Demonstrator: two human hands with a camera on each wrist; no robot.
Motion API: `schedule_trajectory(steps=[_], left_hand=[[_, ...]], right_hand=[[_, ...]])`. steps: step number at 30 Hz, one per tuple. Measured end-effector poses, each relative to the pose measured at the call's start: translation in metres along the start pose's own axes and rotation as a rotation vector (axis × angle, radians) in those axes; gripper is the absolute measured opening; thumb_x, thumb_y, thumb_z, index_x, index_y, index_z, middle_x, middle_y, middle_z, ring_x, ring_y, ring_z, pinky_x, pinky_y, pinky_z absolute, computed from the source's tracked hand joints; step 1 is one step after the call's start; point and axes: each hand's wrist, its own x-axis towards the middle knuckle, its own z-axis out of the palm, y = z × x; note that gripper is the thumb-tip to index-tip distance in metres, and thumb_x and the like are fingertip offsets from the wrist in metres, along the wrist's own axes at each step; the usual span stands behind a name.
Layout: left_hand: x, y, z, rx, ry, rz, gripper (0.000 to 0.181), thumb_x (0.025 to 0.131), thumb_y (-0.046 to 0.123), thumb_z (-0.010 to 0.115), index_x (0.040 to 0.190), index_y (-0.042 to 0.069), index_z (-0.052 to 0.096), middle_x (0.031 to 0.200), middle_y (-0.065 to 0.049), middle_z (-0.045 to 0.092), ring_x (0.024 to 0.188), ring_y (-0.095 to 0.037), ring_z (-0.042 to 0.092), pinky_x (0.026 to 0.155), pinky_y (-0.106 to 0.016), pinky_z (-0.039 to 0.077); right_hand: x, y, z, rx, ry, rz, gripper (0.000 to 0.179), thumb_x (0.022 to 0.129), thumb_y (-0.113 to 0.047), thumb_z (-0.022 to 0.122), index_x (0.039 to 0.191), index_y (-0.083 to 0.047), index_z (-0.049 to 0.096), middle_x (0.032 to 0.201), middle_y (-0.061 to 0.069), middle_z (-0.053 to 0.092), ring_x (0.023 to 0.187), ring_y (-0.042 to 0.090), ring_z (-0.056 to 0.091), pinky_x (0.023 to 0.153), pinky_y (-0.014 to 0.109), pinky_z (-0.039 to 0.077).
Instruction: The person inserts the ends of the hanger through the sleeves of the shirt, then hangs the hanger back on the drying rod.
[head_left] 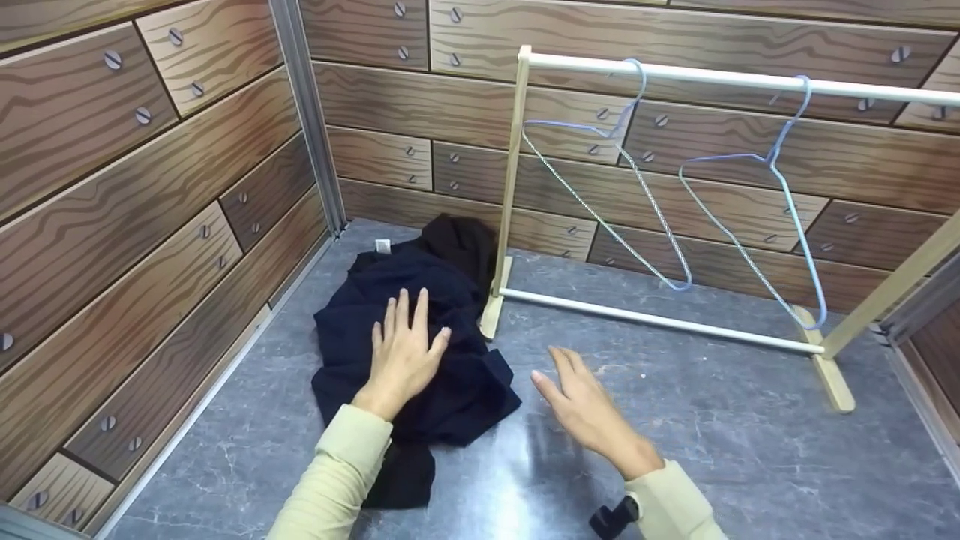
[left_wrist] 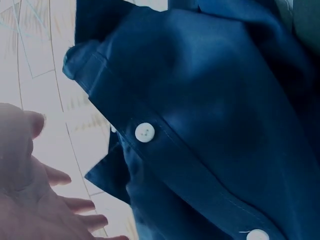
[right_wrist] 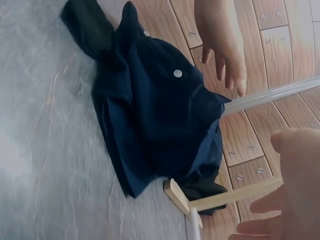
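Note:
A navy garment with white buttons (head_left: pixel 420 337) lies crumpled on the grey surface, overlapping darker cloth (head_left: pixel 461 244) at its far end. My left hand (head_left: pixel 403 360) is over this garment, fingers spread and straight; in the right wrist view a gap shows between that hand (right_wrist: pixel 222 47) and the cloth. The left wrist view brings up close the garment's button edge, with a round white button (left_wrist: pixel 145 132) on it. To the right, my right hand (head_left: pixel 585 409) hovers above the grey surface with fingers loosely extended and nothing held.
Right of the garment stands a wooden rack with a white top rail (head_left: pixel 720 75). Two bluish wire hangers, one on the left (head_left: pixel 645 199) and one on the right (head_left: pixel 787 195), hang from it. The rack's left foot (head_left: pixel 491 304) borders the cloth. Wood-patterned walls (head_left: pixel 180 165) enclose the left and back.

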Motion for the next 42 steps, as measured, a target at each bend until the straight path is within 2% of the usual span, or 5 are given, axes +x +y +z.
schedule_trajectory(steps=[18, 25, 32, 37, 42], left_hand=[[0.023, -0.006, 0.006, -0.017, -0.061, -0.127, 0.065, 0.097, 0.027, 0.055, 0.156, 0.024, 0.028, 0.159, -0.025, 0.022, 0.137, -0.048, 0.033, 0.096, -0.068, 0.04], [0.024, -0.009, 0.008, 0.001, -0.042, -0.148, 0.031, 0.101, 0.033, 0.05, 0.118, 0.008, 0.057, 0.136, -0.027, 0.046, 0.123, -0.044, 0.043, 0.092, -0.062, 0.044], [0.024, -0.014, 0.006, 0.044, -0.022, -0.146, 0.054, 0.102, 0.047, 0.044, 0.104, 0.0, 0.069, 0.117, -0.023, 0.061, 0.112, -0.044, 0.055, 0.088, -0.06, 0.048], [0.023, -0.019, 0.006, 0.065, 0.031, -0.112, 0.046, 0.099, 0.044, 0.054, 0.078, 0.006, 0.068, 0.088, -0.016, 0.07, 0.089, -0.039, 0.066, 0.076, -0.056, 0.053], [0.019, -0.027, 0.007, 0.06, 0.035, -0.113, 0.031, 0.089, 0.032, 0.072, 0.068, 0.014, 0.059, 0.071, -0.006, 0.067, 0.076, -0.032, 0.067, 0.072, -0.051, 0.053]], right_hand=[[0.041, -0.013, 0.047, 0.248, -0.08, 0.019, 0.042, 0.104, -0.033, 0.045, 0.137, -0.008, 0.055, 0.135, 0.019, 0.06, 0.127, 0.035, 0.055, 0.108, 0.053, 0.04], [0.045, -0.012, 0.057, 0.276, -0.088, 0.016, 0.028, 0.103, -0.029, 0.048, 0.115, -0.009, 0.063, 0.104, 0.009, 0.069, 0.094, 0.022, 0.063, 0.086, 0.04, 0.049], [0.042, -0.01, 0.067, 0.27, -0.15, 0.012, 0.019, 0.099, -0.023, 0.057, 0.09, -0.006, 0.056, 0.067, -0.004, 0.046, 0.059, 0.01, 0.046, 0.055, 0.025, 0.041], [0.037, -0.007, 0.073, 0.171, -0.115, -0.045, 0.019, 0.085, -0.007, 0.067, 0.078, -0.006, 0.05, 0.069, -0.003, 0.044, 0.064, 0.013, 0.046, 0.059, 0.025, 0.038], [0.035, -0.004, 0.074, 0.186, -0.06, -0.027, 0.023, 0.074, 0.006, 0.06, 0.092, -0.003, 0.049, 0.079, 0.003, 0.049, 0.075, 0.019, 0.049, 0.069, 0.03, 0.041]])
